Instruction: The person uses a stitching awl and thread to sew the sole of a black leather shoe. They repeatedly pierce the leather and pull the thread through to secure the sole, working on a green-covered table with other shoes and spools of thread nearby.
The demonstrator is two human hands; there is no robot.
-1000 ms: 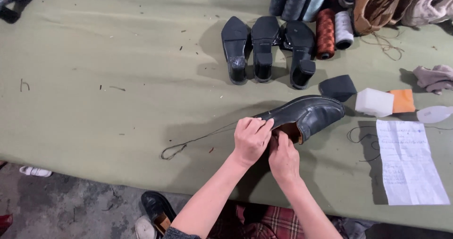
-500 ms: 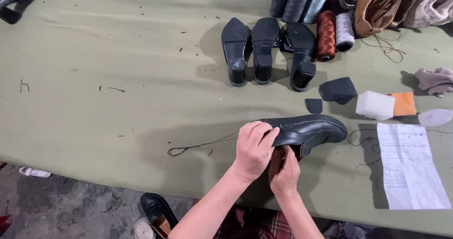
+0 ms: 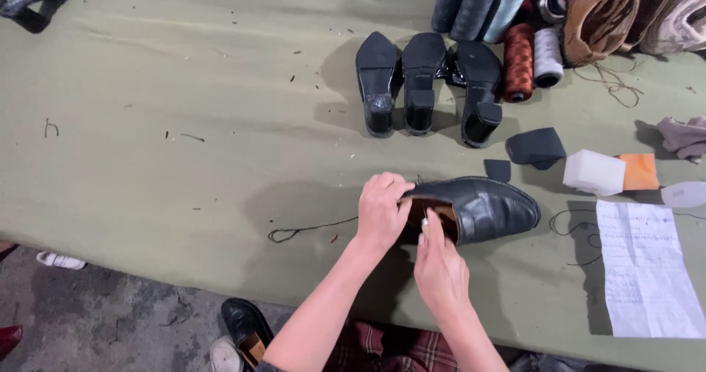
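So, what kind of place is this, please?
Probably a shoe-making or repair workshop. Both hands, left and right, work on a black shoe on a green table. Three heeled soles and thread spools lie behind it.

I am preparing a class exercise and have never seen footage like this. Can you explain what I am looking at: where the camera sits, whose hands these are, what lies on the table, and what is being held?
There is no machine here. The one picture comes from a camera worn on a person's head, looking down at their own two bare hands.

The left hand grips the heel end of a black shoe lying on its side on a green table. The right hand has its fingers at the shoe's opening. A dark thread trails left from the shoe.

Further back lie three black heeled soles, thread spools, a white block and a sheet of paper.

Another shoe stands on the floor below.
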